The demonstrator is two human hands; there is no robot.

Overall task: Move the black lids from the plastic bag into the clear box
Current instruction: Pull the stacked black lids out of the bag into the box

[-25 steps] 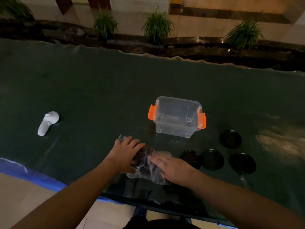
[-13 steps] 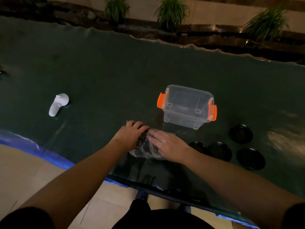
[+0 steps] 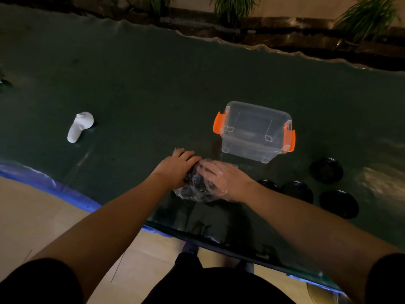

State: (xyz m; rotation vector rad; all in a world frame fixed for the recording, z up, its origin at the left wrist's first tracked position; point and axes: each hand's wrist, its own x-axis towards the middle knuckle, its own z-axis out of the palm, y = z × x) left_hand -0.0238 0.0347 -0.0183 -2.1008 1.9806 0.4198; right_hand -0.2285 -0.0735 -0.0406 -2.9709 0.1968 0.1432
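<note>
Right hand (image 3: 221,178) now inside plastic bag (image 3: 192,189); left hand (image 3: 175,170) still clamped on it.

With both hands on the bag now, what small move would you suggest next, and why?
Probably close the right hand, which looks to be inside the bag, on one lid and draw it out while the left hand steadies the bag. Dark lids show through the plastic, and the box sits just beyond.

A crumpled plastic bag (image 3: 192,189) of black lids lies just in front of the upright clear box (image 3: 255,130); four loose black lids (image 3: 338,204) lie right of the bag.
</note>
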